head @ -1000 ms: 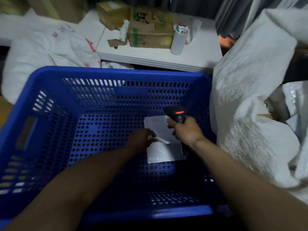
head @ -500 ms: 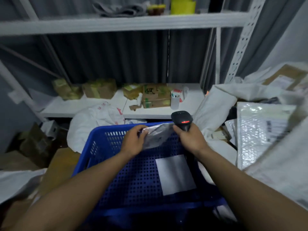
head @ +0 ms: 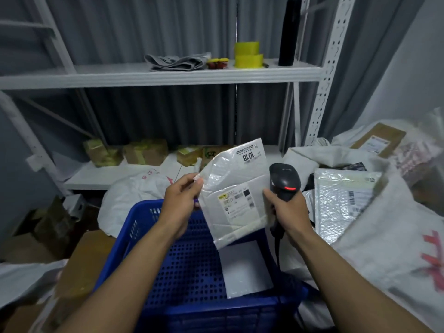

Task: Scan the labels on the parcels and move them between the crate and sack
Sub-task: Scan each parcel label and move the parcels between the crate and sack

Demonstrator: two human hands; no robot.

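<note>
Head view. Both forearms rise from bottom edge toward frame centre. Left hand pinches upper left corner of white padded parcel. Parcel held up at centre, above blue crate, label facing camera. Right hand clenched round handle of black scanner, red light lit, just right of parcel. Second white parcel lies flat in crate, lower centre. Open white sack at right holds bubble mailer. Label print blurred apart from "1018". Scanner handle mostly hidden in fist.

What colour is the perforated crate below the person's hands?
Blue; the crate shows best in the head view.
</note>
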